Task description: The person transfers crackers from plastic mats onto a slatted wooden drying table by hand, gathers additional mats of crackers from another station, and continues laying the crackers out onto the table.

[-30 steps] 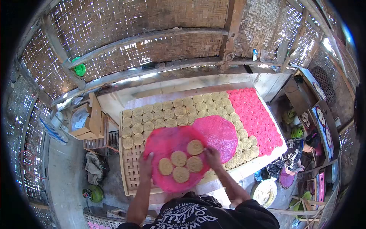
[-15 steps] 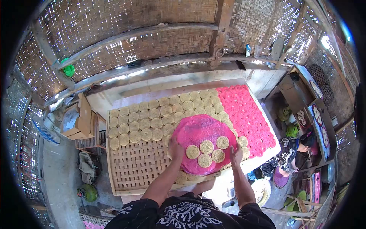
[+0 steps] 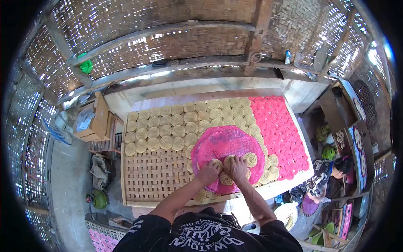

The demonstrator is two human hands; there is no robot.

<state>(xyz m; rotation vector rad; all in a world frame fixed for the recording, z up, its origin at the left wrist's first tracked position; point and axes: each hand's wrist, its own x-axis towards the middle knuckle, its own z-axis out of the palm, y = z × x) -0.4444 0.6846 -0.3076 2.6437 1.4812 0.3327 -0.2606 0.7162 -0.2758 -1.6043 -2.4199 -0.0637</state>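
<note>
A round pink tray [image 3: 222,140] with a netted-looking surface lies on a woven bamboo rack [image 3: 151,176]. Several round yellowish discs that look like coiled noodles sit on its near half, among them a disc [image 3: 250,159] at the right. My left hand [image 3: 210,171] is closed with its fingers over the edge of a disc at the left of the group. Beside it, my right hand [image 3: 238,169] has its fingers curled over a middle disc. The fingers partly hide both discs.
Rows of yellowish discs [image 3: 166,131] cover much of the rack, with bright pink ones [image 3: 279,134] at its right. A cardboard box [image 3: 92,122] and a green gas cylinder [image 3: 98,199] stand at the left. Another person [image 3: 321,178] sits low at the right.
Both hands have moved from the pink tray's sides inward onto the discs lying on it. The tray now rests on the rack, and the whole view has shifted slightly.
</note>
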